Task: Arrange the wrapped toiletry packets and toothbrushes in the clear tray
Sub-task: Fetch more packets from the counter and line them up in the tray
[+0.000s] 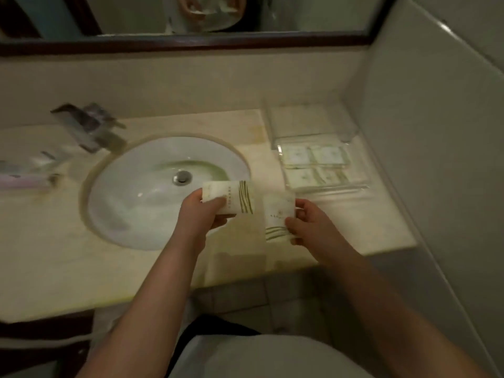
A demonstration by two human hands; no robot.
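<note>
My left hand (pixel 203 214) grips a long white wrapped packet with green stripes (pixel 231 196), held crosswise over the sink's right rim. My right hand (pixel 311 223) holds a second white striped packet (pixel 278 214) upright, just right of the first and above the counter. The clear tray (pixel 351 186) sits on the counter at the right, beyond my right hand. Several small white-and-green wrapped packets (pixel 313 165) lie flat inside it. No toothbrush can be made out in the blur.
A white oval sink (pixel 136 203) with a metal drain fills the counter's middle, a chrome faucet (pixel 90 129) behind it at left. Blurred objects lie at the far left (pixel 27 170). A wall (pixel 436 132) closes the right side, a mirror frame the back.
</note>
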